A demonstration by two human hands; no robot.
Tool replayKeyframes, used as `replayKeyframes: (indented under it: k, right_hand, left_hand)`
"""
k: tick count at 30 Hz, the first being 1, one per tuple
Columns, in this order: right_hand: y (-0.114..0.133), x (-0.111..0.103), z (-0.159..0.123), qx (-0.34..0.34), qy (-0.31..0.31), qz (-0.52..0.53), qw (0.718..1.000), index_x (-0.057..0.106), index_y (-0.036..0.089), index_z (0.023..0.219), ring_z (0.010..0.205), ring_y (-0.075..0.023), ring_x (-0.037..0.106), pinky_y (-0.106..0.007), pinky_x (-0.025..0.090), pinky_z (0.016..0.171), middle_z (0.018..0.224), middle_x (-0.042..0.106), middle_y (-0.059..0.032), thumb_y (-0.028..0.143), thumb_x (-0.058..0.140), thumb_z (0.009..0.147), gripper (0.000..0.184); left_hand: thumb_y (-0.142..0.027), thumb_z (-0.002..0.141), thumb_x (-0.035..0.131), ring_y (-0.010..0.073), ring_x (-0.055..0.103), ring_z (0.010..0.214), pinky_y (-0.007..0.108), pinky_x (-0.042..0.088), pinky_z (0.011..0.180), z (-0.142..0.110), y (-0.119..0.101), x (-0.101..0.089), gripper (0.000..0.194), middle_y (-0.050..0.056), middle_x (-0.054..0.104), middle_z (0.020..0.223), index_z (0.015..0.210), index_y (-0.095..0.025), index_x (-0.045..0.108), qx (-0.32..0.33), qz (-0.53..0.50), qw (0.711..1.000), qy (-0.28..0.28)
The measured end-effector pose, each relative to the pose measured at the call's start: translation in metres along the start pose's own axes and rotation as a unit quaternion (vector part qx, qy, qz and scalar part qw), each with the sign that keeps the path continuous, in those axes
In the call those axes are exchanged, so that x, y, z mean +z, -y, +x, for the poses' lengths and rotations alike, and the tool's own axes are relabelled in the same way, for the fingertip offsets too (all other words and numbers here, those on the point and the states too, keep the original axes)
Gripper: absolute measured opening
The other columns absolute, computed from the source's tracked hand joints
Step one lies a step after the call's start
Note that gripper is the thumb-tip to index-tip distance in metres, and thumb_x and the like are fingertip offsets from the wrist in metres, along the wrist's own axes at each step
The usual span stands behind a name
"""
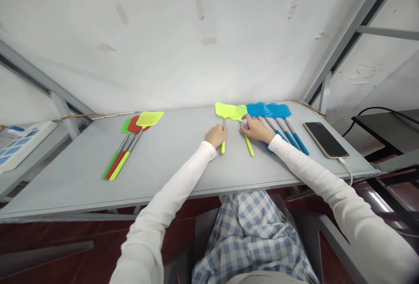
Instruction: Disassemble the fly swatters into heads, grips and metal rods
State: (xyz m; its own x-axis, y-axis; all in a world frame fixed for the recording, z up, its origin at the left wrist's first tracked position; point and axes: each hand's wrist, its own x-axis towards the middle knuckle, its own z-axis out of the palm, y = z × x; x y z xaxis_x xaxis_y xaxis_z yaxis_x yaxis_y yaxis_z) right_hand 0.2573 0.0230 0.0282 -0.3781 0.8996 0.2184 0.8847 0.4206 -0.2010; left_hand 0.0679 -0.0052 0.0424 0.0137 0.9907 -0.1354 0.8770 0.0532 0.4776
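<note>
Two neon-yellow flyswatters: seemingly aligning at twelve o'clock, needing evenness, clasping one with left hand, unclear whether pinching with right hand.

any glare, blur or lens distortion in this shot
Head view: wide-angle look, metal frame slanting outward; soft, even light on the table; bright streak on a shiny surface at lower right; right sleeve softer near the corner; hands and yellow-green swatters fairly sharp.

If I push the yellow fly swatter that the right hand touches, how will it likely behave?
The yellow fly swatter is probably light, since its handle is slim and its head full of small holes. The thin head may bend a little. Because it overlaps the neighbouring yellow swatter, a sideways push might move both.
</note>
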Motion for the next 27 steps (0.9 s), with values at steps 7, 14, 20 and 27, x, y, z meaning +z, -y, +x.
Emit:
replayKeyframes:
  k: [7,14,20,27]
  right_hand:
    - [0.005,0.005,0.003,0.018,0.003,0.048,0.999,0.043,0.008,0.124,0.079,-0.0243,0.062,-0.034,0.032,0.082,0.079,0.070,-0.0078,0.023,0.045,0.085,0.042]
    - [-0.033,-0.010,-0.002,0.057,-0.070,-0.026,0.996,0.060,0.014,0.098,0.098,-0.0278,0.056,-0.035,0.036,0.082,0.102,0.064,-0.0160,0.028,0.042,0.090,0.024]
    - [-0.055,-0.019,-0.015,0.106,-0.010,-0.030,0.994,0.056,0.015,0.111,0.085,-0.0245,0.061,-0.031,0.039,0.074,0.090,0.068,-0.0111,0.041,0.047,0.091,0.034]
    - [-0.054,-0.012,-0.019,0.088,0.006,-0.025,0.996,0.052,0.014,0.115,0.080,-0.0227,0.064,-0.027,0.034,0.063,0.089,0.071,-0.0099,0.028,0.044,0.091,0.028]
  left_hand:
    - [-0.036,0.093,0.031,0.0295,0.066,0.101,0.039,0.045,0.081,0.002,-0.025,0.016,0.043,0.018,0.071,0.103,0.092,-0.015,0.068,0.033,0.133,0.989,-0.049]
    - [-0.036,0.095,0.033,0.0269,0.066,0.094,0.037,0.046,0.079,0.007,-0.029,0.023,0.041,0.016,0.069,0.095,0.100,-0.013,0.066,0.062,0.152,0.982,-0.092]
    - [-0.043,0.091,0.046,0.0279,0.052,0.120,0.039,0.042,0.099,0.013,-0.027,0.035,0.049,0.016,0.049,0.135,0.132,-0.017,0.051,0.166,0.085,0.969,-0.161]
    - [-0.039,0.095,0.035,0.0311,0.021,0.144,0.053,0.023,0.114,0.022,-0.024,0.042,0.050,0.002,0.022,0.158,0.144,-0.041,0.039,0.237,0.058,0.969,-0.024]
